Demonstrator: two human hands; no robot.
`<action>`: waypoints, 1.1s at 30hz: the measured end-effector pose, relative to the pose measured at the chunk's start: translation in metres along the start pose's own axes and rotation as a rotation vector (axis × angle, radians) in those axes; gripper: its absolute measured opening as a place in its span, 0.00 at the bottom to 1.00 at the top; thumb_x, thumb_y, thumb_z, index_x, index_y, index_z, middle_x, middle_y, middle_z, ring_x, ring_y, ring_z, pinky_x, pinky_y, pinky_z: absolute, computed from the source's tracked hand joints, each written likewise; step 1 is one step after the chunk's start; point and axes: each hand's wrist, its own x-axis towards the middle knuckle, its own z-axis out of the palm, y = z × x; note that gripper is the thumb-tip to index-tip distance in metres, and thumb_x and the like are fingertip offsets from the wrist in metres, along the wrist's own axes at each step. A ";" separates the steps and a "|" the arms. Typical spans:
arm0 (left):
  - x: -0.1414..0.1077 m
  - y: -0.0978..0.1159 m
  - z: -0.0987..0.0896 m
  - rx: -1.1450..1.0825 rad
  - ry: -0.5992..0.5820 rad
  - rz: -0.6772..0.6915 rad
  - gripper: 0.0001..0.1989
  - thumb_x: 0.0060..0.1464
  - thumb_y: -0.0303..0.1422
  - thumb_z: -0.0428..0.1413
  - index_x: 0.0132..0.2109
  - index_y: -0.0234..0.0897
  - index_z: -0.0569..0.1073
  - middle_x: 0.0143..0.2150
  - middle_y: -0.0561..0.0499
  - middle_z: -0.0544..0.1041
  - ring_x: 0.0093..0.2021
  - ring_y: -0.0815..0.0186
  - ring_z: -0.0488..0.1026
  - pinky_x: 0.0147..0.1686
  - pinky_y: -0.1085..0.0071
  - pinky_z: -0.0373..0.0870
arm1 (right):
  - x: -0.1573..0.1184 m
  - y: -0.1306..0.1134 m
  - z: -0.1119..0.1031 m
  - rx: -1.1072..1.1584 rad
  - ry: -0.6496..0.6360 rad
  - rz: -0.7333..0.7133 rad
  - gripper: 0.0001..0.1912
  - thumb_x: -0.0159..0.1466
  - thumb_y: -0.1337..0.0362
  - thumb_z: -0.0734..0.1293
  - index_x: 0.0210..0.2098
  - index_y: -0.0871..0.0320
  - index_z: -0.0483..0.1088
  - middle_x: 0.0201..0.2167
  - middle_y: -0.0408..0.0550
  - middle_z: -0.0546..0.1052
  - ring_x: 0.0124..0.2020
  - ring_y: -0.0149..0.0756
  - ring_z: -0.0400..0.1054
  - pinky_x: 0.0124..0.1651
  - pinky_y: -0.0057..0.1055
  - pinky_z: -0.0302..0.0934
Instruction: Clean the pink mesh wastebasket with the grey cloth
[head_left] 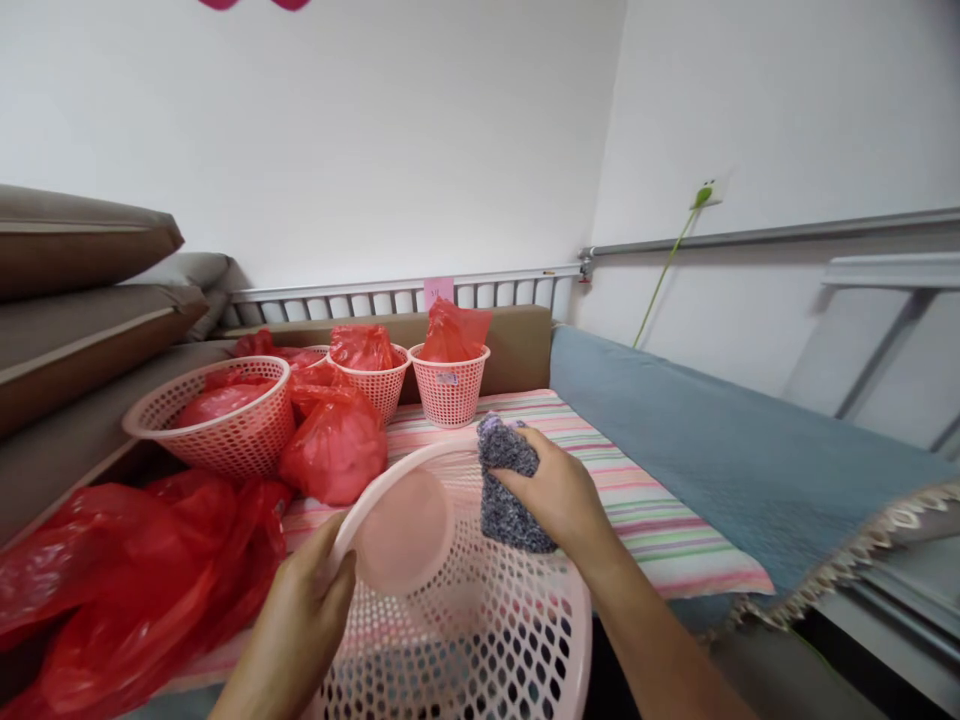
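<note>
A large pink plastic basket point(525, 610) with a perforated wall is tilted in front of me, its open side facing me. My left hand point(311, 600) is closed on its rim at the left, thumb inside. In my right hand point(551, 490) is a dark grey speckled cloth point(514, 500), pinched between thumb and fingers. The cloth lies over the basket's far right rim and hangs down along its inner wall.
Red plastic bags point(142, 580) lie at left beside another pink basket point(217, 415). A filled red bag point(334, 445) and smaller baskets point(450, 390) stand farther back on a striped mat point(660, 530). Cushions point(82, 320) are stacked left; a blue-covered backrest point(712, 450) runs right.
</note>
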 end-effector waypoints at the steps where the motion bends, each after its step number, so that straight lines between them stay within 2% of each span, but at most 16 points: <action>1: 0.001 -0.001 -0.002 0.012 -0.017 -0.010 0.19 0.54 0.33 0.45 0.52 0.31 0.65 0.50 0.40 0.74 0.51 0.56 0.71 0.52 0.62 0.65 | 0.002 -0.005 0.000 -0.019 -0.002 -0.033 0.21 0.53 0.57 0.67 0.46 0.49 0.65 0.39 0.43 0.74 0.39 0.38 0.68 0.37 0.29 0.56; 6: 0.028 0.008 -0.007 0.178 -0.115 -0.011 0.19 0.54 0.30 0.45 0.53 0.34 0.66 0.48 0.40 0.76 0.48 0.53 0.72 0.48 0.58 0.67 | 0.004 -0.034 0.012 -0.140 -0.034 -0.193 0.22 0.54 0.58 0.66 0.48 0.48 0.63 0.39 0.45 0.71 0.39 0.38 0.67 0.38 0.31 0.55; 10: 0.057 0.022 -0.002 0.177 -0.178 0.125 0.18 0.50 0.26 0.48 0.49 0.33 0.71 0.47 0.41 0.77 0.47 0.55 0.73 0.49 0.60 0.66 | -0.005 -0.066 0.020 -0.250 -0.112 -0.352 0.24 0.56 0.61 0.64 0.52 0.49 0.61 0.41 0.48 0.68 0.36 0.38 0.66 0.37 0.33 0.56; 13: 0.063 0.024 0.004 0.136 -0.183 0.205 0.17 0.52 0.25 0.45 0.45 0.32 0.73 0.46 0.41 0.77 0.46 0.57 0.73 0.47 0.63 0.68 | -0.012 -0.082 0.025 -0.257 -0.169 -0.491 0.24 0.56 0.64 0.63 0.53 0.49 0.60 0.43 0.50 0.66 0.37 0.38 0.65 0.38 0.34 0.56; 16: 0.057 0.020 0.006 0.131 -0.162 0.200 0.17 0.53 0.25 0.43 0.43 0.33 0.74 0.43 0.43 0.78 0.43 0.58 0.74 0.43 0.64 0.70 | -0.015 -0.085 0.029 -0.206 -0.179 -0.498 0.25 0.55 0.63 0.65 0.53 0.47 0.60 0.43 0.48 0.67 0.38 0.38 0.65 0.39 0.34 0.56; 19: 0.051 0.018 0.006 0.105 -0.142 0.187 0.17 0.52 0.24 0.44 0.46 0.33 0.73 0.45 0.43 0.78 0.45 0.58 0.74 0.46 0.64 0.69 | -0.014 -0.078 0.031 -0.119 -0.145 -0.443 0.26 0.54 0.62 0.66 0.52 0.45 0.61 0.43 0.45 0.68 0.40 0.37 0.65 0.40 0.32 0.56; 22: 0.048 0.017 0.005 0.060 -0.128 0.147 0.20 0.50 0.24 0.46 0.50 0.32 0.69 0.46 0.42 0.76 0.49 0.58 0.72 0.50 0.61 0.65 | -0.005 -0.060 0.030 -0.084 -0.089 -0.321 0.24 0.54 0.60 0.66 0.51 0.45 0.62 0.43 0.44 0.69 0.40 0.37 0.66 0.40 0.31 0.56; 25: 0.046 0.013 0.004 0.033 -0.115 0.072 0.17 0.51 0.26 0.45 0.48 0.31 0.69 0.43 0.41 0.77 0.45 0.58 0.74 0.47 0.60 0.67 | 0.007 -0.031 0.028 -0.096 -0.046 -0.143 0.24 0.54 0.56 0.67 0.50 0.48 0.63 0.42 0.45 0.72 0.41 0.39 0.67 0.40 0.30 0.56; 28: 0.041 0.008 0.005 0.016 -0.085 0.038 0.17 0.51 0.27 0.45 0.48 0.31 0.69 0.44 0.41 0.77 0.45 0.58 0.74 0.47 0.60 0.68 | 0.012 0.002 0.028 -0.095 -0.059 -0.002 0.23 0.54 0.54 0.66 0.48 0.51 0.65 0.39 0.46 0.74 0.41 0.39 0.68 0.38 0.29 0.57; 31: 0.034 0.009 0.008 0.035 -0.077 0.070 0.20 0.51 0.25 0.45 0.51 0.34 0.68 0.47 0.44 0.76 0.47 0.59 0.73 0.47 0.63 0.68 | 0.008 0.023 0.027 -0.087 -0.045 0.055 0.22 0.55 0.54 0.65 0.48 0.51 0.65 0.39 0.45 0.75 0.39 0.38 0.69 0.36 0.29 0.57; 33: 0.033 0.013 0.008 0.086 -0.068 0.090 0.21 0.50 0.25 0.44 0.52 0.35 0.68 0.47 0.46 0.77 0.45 0.60 0.74 0.46 0.65 0.69 | 0.004 0.026 0.026 -0.089 -0.025 0.066 0.21 0.55 0.55 0.65 0.48 0.51 0.64 0.39 0.45 0.75 0.39 0.38 0.69 0.36 0.28 0.57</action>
